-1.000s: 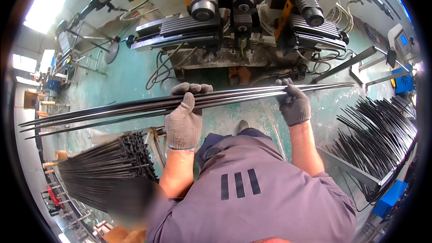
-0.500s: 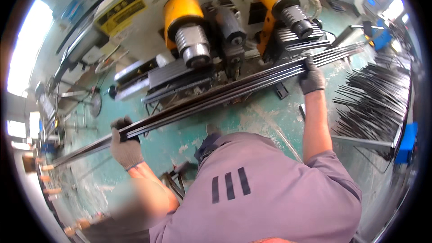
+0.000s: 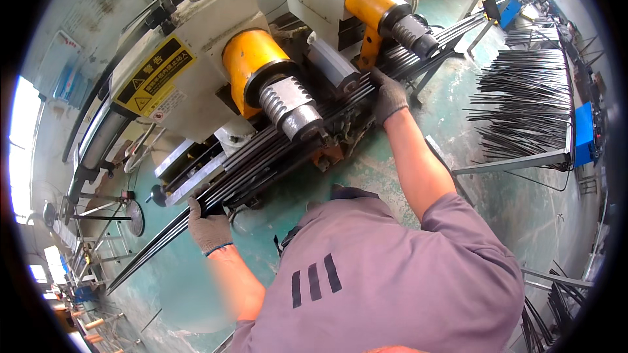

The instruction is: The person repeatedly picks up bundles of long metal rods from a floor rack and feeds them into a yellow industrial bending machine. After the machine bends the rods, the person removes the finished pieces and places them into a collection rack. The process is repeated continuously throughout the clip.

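A bundle of long dark metal rods (image 3: 154,243) runs slantwise from the lower left to the upper right. My left hand (image 3: 209,227), in a knitted glove with dark fingers, is closed round it towards the left end. Further along, my gloved right hand (image 3: 390,99) grips the rods from the near side, its fingertips partly hidden. Between my hands the bundle passes under the ribbed metal shaft (image 3: 288,106) of the left yellow cylinder (image 3: 248,59). Whether the rods rest on the machine bed there, I cannot tell.
A second yellow cylinder (image 3: 373,3) with a ribbed shaft stands further right. On the right, a metal rack (image 3: 517,162) carries a large heap of thin dark rods. A round-topped stand (image 3: 135,217) is at the left. More rods (image 3: 556,307) lie at the lower right.
The bundle has moved forward against the machine, from in front of it to beneath the left shaft. My right hand has shifted left; my left hand has moved slightly right and down.
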`<action>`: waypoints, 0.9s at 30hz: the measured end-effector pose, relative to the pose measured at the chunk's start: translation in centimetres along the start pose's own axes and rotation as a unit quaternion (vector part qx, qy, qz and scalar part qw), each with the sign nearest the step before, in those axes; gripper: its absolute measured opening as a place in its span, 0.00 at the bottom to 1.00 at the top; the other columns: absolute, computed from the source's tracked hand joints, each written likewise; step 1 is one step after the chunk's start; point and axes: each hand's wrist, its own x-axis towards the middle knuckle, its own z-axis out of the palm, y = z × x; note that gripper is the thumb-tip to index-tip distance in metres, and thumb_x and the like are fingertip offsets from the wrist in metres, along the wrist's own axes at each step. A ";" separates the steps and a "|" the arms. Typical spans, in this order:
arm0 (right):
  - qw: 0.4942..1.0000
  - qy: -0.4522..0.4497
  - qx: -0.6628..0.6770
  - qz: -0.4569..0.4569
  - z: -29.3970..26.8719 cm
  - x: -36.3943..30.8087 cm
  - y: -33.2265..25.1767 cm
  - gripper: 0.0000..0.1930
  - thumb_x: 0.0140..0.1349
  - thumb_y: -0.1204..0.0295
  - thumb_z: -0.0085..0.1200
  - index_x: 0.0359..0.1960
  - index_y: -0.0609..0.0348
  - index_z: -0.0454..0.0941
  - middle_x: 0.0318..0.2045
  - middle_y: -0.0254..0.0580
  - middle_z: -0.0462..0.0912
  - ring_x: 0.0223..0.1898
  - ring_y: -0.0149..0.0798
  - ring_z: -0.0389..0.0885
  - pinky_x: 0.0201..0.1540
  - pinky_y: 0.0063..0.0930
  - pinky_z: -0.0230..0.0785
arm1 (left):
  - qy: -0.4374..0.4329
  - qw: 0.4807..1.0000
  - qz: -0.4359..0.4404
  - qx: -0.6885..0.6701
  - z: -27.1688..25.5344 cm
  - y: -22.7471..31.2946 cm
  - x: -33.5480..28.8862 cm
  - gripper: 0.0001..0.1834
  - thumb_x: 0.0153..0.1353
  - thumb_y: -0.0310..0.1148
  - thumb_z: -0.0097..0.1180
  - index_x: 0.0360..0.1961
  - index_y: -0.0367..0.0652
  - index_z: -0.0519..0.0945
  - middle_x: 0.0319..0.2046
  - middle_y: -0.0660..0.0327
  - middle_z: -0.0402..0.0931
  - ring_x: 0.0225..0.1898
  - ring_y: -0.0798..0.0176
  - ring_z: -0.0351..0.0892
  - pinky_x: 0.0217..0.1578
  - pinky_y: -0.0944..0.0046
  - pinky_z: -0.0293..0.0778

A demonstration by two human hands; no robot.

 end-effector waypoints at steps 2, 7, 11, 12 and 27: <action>0.999 0.011 -0.026 -0.021 -0.1 1.5 -0.1 0.12 0.57 0.74 0.59 0.40 0.69 0.78 0.34 0.46 0.84 0.33 0.43 0.84 0.37 0.37 0.79 | 0.043 0.997 -0.052 -0.049 1.3 0.4 0.3 0.18 0.71 0.38 0.47 0.49 0.33 0.75 0.49 0.49 0.77 0.54 0.49 0.75 0.62 0.50 0.66; 0.995 0.042 -0.028 -0.084 -0.2 5.2 -0.7 0.10 0.62 0.72 0.58 0.41 0.66 0.78 0.31 0.44 0.83 0.26 0.41 0.83 0.26 0.31 0.76 | 0.018 0.997 -0.026 -0.067 -1.7 2.0 3.1 0.20 0.71 0.38 0.44 0.50 0.31 0.76 0.50 0.49 0.78 0.55 0.49 0.75 0.63 0.49 0.65; 0.994 0.062 0.004 -0.091 -0.4 4.8 -0.3 0.13 0.61 0.70 0.59 0.44 0.66 0.77 0.34 0.44 0.83 0.31 0.41 0.84 0.30 0.33 0.77 | 0.063 0.996 0.062 0.005 -5.4 4.3 4.9 0.19 0.72 0.37 0.43 0.48 0.31 0.77 0.48 0.51 0.79 0.53 0.53 0.76 0.62 0.52 0.67; 0.993 0.066 0.010 -0.093 0.1 4.0 -0.1 0.14 0.61 0.70 0.60 0.45 0.66 0.77 0.35 0.44 0.83 0.33 0.42 0.84 0.32 0.34 0.77 | 0.059 0.996 0.066 0.009 -6.0 4.3 5.2 0.18 0.72 0.38 0.44 0.48 0.33 0.78 0.47 0.52 0.79 0.52 0.55 0.77 0.61 0.55 0.68; 0.964 0.025 -0.208 -0.162 -1.9 5.8 -0.8 0.14 0.62 0.64 0.60 0.39 0.64 0.82 0.33 0.38 0.83 0.35 0.34 0.81 0.41 0.29 0.75 | 0.142 0.984 0.052 -0.089 -1.4 2.6 3.3 0.18 0.72 0.36 0.42 0.52 0.32 0.76 0.51 0.51 0.78 0.56 0.51 0.74 0.63 0.48 0.65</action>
